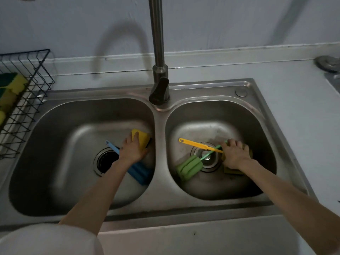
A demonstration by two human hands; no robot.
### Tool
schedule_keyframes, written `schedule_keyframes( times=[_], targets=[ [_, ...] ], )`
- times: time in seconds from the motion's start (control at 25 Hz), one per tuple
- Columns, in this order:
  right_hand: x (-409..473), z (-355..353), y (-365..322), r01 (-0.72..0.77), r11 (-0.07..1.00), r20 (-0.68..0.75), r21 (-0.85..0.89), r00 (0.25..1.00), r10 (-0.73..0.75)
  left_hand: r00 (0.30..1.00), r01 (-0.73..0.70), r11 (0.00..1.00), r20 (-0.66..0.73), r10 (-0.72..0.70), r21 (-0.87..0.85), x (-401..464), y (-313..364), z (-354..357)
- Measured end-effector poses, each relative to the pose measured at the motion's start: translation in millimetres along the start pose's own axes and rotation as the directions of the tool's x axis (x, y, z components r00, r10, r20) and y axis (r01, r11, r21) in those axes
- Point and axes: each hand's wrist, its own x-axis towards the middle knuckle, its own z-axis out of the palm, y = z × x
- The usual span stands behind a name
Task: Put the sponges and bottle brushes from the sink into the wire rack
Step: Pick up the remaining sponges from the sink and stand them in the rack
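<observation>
In the left basin my left hand lies on a yellow sponge leaning against the basin's right wall. A blue bottle brush runs under that hand. In the right basin my right hand covers a yellow sponge and touches the crossed handles of a yellow bottle brush and a green bottle brush. Whether either hand has a firm grip is hard to tell. The black wire rack at the far left holds several yellow-green sponges.
The steel double sink has a tall faucet rising between the basins. Each basin has a drain near its middle. A metal object sits on the counter at the far right. A pale wall stands behind.
</observation>
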Motion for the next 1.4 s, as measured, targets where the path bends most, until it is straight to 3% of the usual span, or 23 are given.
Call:
schedule_keyframes(
  times=[0.16,0.32,0.44,0.6,1.08,1.4],
  targets=[
    [4,0,2,-0.024,0.999,-0.017,0.038,1.0,0.025,0.997,0.069,0.998,0.037,-0.069,0.014,11,-3,17],
    [8,-7,5,-0.029,0.994,0.066,0.106,0.998,0.022,0.997,0.073,0.994,0.026,-0.076,0.077,18,-6,23],
    [18,-11,5,-0.165,0.937,0.004,0.307,0.985,0.172,0.996,0.085,0.995,-0.015,-0.084,0.043,20,-5,21],
    [26,-8,5,-0.306,0.911,0.105,0.276,0.952,0.288,0.995,0.091,0.996,-0.051,-0.09,0.024,22,-7,20],
    [33,-4,-6,-0.318,0.926,0.122,0.204,0.947,0.298,0.983,0.162,0.981,-0.066,-0.169,-0.108,14,-14,35],
    [16,-16,-10,-0.274,0.919,-0.002,0.284,0.958,0.286,0.979,0.163,0.963,-0.084,-0.184,-0.214,4,-9,24]
  ],
)
